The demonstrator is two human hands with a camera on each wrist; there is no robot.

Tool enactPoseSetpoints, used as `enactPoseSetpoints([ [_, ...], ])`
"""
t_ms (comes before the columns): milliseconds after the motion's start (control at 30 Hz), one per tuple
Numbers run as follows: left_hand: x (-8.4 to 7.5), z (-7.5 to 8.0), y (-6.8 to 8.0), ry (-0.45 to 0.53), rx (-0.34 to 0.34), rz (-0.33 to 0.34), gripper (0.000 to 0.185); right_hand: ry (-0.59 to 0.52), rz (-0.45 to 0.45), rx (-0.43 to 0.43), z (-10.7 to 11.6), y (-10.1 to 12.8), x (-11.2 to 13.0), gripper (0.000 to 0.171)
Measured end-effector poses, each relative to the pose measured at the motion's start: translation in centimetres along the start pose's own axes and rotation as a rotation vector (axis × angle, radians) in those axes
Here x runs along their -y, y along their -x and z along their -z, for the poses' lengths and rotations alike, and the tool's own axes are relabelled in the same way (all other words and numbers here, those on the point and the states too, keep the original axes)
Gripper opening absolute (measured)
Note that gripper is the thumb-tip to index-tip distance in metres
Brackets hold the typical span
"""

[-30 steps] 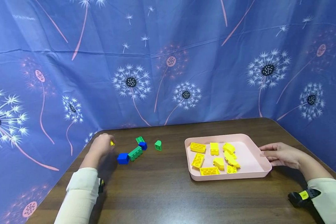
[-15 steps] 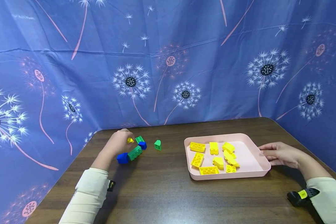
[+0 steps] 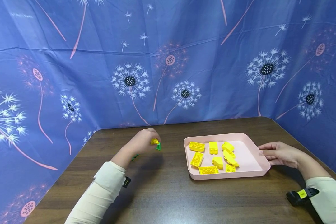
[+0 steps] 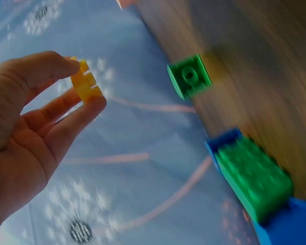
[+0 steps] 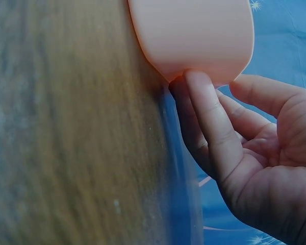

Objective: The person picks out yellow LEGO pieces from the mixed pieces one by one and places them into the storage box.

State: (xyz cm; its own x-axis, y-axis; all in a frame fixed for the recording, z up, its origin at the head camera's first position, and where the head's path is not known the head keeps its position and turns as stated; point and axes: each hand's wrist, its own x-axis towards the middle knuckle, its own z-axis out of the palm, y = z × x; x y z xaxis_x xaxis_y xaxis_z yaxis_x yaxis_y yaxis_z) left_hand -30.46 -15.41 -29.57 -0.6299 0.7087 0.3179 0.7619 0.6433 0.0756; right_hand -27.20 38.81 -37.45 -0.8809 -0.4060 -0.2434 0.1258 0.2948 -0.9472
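Note:
My left hand (image 3: 142, 141) is over the left middle of the table, pinching a small yellow toy brick (image 4: 85, 84) between thumb and fingertips. Just beyond it in the head view, the green wedge brick (image 3: 158, 146) is partly covered by the hand. Other green bricks (image 4: 252, 176) and blue bricks (image 4: 290, 227) lie below that hand, mostly hidden from the head camera. My right hand (image 3: 282, 155) grips the right wall of a pink tray (image 3: 253, 155); in the right wrist view its fingertips meet the outer wall and rim. Several yellow bricks (image 3: 197, 159) lie in the tray.
The brown wooden table (image 3: 168, 199) carries the tray on its right half. A blue curtain (image 3: 168, 31) printed with dandelions hangs along the back and both sides. Black straps with yellow labels (image 3: 302, 194) sit at the wrists.
My left hand has moved right with the yellow brick, passing over the green and blue bricks and covering most of them. My right hand has stayed at the tray.

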Motion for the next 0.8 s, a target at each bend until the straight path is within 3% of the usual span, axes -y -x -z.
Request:
enactPoseSetpoints([
  [167, -2.2, -0.6, -2.5, 0.062, 0.05, -0.109, 0.016, 0.009, -0.005, -0.004, 0.0, 0.0, 0.2, 0.057],
  [300, -4.0, -1.3, -4.5, 0.073, 0.122, -0.159, 0.017, 0.03, -0.013, -0.016, -0.1, -0.1, 0.4, 0.06],
  [800, -10.6, -3.6, -10.6, -0.047, 0.419, -0.351, 0.016, 0.014, -0.007, 0.008, -0.1, -0.1, 0.2, 0.059],
])
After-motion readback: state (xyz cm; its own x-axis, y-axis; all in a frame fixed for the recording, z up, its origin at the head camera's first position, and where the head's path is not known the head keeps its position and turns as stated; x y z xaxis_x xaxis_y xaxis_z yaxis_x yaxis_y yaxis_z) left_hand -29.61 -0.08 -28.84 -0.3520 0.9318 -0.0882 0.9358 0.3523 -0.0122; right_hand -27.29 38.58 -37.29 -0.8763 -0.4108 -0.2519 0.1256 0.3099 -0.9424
